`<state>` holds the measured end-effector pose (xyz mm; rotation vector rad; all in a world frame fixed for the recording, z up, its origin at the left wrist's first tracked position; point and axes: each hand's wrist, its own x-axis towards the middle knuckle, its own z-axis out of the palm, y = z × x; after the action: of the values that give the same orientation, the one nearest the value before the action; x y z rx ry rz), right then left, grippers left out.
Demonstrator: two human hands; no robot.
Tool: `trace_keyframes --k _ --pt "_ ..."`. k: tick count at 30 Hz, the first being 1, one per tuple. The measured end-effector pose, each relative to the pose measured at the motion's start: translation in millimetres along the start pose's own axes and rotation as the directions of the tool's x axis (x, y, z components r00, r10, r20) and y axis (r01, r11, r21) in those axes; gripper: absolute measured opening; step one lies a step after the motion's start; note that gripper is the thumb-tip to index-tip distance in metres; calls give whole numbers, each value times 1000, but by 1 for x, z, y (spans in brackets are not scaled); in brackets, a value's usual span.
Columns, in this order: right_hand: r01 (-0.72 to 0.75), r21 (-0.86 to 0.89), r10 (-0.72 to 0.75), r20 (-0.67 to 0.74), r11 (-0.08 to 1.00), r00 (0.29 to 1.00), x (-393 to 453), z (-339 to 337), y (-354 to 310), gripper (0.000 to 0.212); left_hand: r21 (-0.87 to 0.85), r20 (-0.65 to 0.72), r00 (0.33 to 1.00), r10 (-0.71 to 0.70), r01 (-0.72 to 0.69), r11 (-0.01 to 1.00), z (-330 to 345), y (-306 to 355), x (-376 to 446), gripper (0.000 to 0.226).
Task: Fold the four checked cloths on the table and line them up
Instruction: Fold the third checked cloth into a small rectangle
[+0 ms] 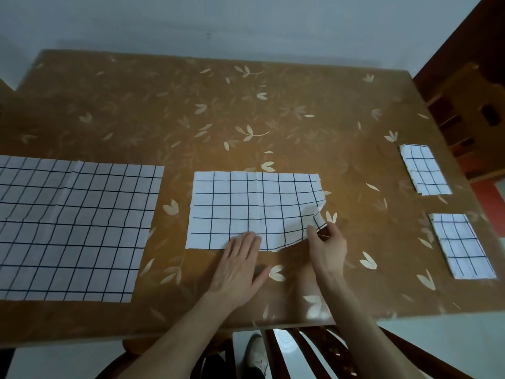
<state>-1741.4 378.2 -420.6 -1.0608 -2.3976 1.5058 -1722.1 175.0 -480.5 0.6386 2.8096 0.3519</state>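
Four white cloths with a black check lie on the brown leaf-patterned table [246, 110]. A large unfolded cloth [71, 228] is spread flat at the left. In the middle lies a half-folded cloth [246, 209]. My left hand [239, 266] presses flat on its near edge with straight fingers. My right hand [326, 246] pinches its near right corner and lifts it off the table. Two small folded cloths sit at the right, one farther [425, 169] and one nearer [461, 246].
A wooden chair [308, 351] stands under the table's near edge, with a shoe [257, 351] beside it on the floor. Dark wooden furniture [470, 110] stands past the table's right edge. A pale wall runs behind the far edge.
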Motion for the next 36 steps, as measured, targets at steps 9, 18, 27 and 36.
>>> trace_keyframes --k 9,18,27,36 --pt "299 145 -307 36 943 951 -53 44 -41 20 5 -63 996 -64 64 998 -8 -21 -11 71" --pt "590 45 -586 203 806 784 -81 102 -39 32 -61 -180 938 -296 290 955 -16 -72 -33 53" --pt "679 -86 -585 437 729 683 -82 149 -13 33 -398 -219 923 -316 211 893 -16 -94 -49 47" --pt "694 -139 -503 591 706 631 -86 161 -2 45 -457 -273 886 -376 224 861 -16 -104 -58 48"
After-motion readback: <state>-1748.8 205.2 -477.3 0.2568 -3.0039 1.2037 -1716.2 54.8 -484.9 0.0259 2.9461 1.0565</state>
